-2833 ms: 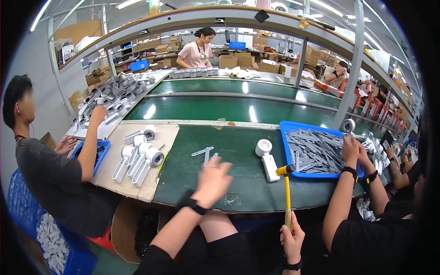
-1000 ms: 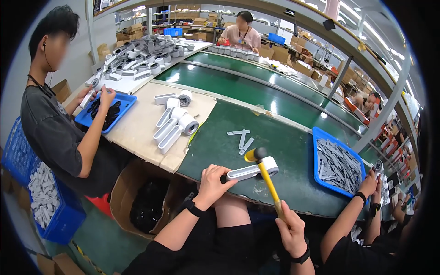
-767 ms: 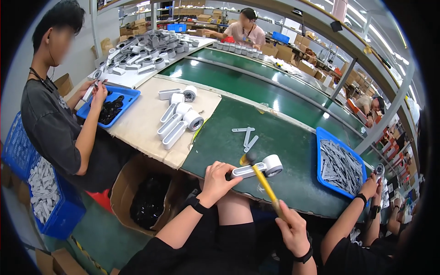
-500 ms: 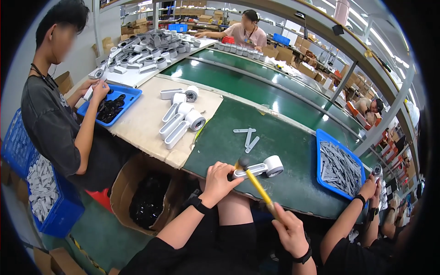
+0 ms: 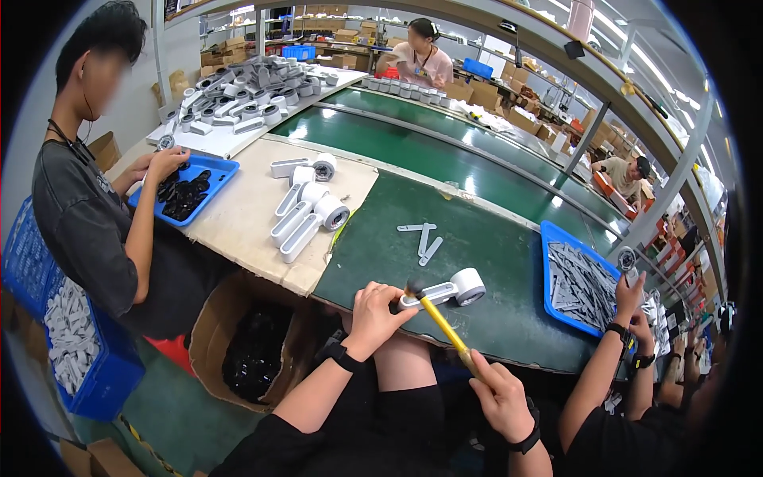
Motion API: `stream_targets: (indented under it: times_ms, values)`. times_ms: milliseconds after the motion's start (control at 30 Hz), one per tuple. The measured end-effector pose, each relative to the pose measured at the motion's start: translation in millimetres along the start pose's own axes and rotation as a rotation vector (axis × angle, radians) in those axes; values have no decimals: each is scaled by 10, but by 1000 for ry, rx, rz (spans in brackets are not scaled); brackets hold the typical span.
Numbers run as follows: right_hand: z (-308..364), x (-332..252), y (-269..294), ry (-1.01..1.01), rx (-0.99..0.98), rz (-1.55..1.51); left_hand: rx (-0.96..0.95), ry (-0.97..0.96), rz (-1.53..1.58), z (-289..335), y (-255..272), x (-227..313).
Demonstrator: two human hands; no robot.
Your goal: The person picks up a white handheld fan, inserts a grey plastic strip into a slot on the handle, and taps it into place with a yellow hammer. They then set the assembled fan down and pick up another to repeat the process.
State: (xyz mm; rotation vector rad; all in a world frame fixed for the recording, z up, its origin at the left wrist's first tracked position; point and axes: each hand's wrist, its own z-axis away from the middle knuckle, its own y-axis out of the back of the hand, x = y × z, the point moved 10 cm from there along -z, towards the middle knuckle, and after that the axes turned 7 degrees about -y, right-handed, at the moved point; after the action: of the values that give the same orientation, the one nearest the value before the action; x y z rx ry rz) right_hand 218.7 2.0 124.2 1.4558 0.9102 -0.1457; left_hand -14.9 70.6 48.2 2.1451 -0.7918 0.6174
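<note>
A white and grey device with a round head and a long slotted handle (image 5: 467, 285) lies on the green work surface in front of me. My left hand (image 5: 372, 319) pinches the handle's near-left end, thumb and fingers closed around it. In my right hand (image 5: 502, 404) is a mallet (image 5: 445, 324) with a yellow shaft and dark head, gripped by the lower shaft. The mallet's head is over the handle's left end, close to my left fingertips; whether it touches I cannot tell. Beyond the device lie three loose grey strips (image 5: 427, 243).
Several similar white devices (image 5: 300, 230) rest on a beige board (image 5: 238, 230) to the left. A blue tray (image 5: 547, 274) of grey strips stands at right. Co-workers sit on both sides; a carton (image 5: 208, 338) of black parts is below left. A green conveyor (image 5: 381, 131) runs behind.
The mallet's head has come down slightly toward the handle's end. My left hand keeps its hold. At right, a co-worker's hand has lifted a round-headed part; the far person has drawn an arm in.
</note>
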Motion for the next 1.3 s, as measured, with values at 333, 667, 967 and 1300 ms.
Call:
stream_targets:
  times_ms: [333, 667, 967, 1300]
  values:
    - [88, 244, 27, -22, 95, -22, -2, -5, 17, -11, -22, 21]
    - [120, 455, 90, -20, 157, -36, 1, -11, -1, 20, -5, 32]
    - [59, 555, 129, -108, 180, 31, 1, -48, -9, -36, -1, 87]
    - [305, 818, 147, -236, 272, -555, -281, 547, 1026, 224, -166, -101]
